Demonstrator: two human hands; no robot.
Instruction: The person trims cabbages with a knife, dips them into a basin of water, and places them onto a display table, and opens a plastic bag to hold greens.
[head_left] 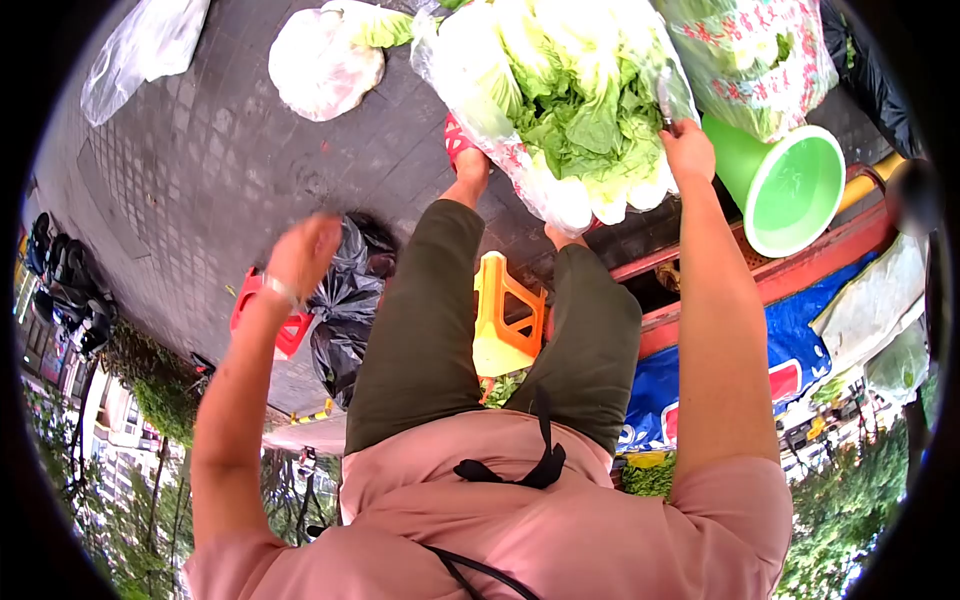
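Note:
A large clear plastic bag [535,185] lies open in front of my feet, full of leafy green lettuce [590,110] with pale stem ends toward me. My right hand [690,152] is closed at the bag's right edge. It grips what looks like a small knife [664,95], dark by the fingers and greyish beyond, partly lost against the plastic. My left hand [305,255] is off to the left, raised above the paving and apart from the lettuce. It is smeared by motion, and I see nothing held in it.
A black plastic bag [347,300] stands by a red stool [293,335] at left. A white bag [325,65] lies on the paving. At right are a printed bag of vegetables [750,50] and a green bucket [797,190]. An orange stool [505,320] is between my legs.

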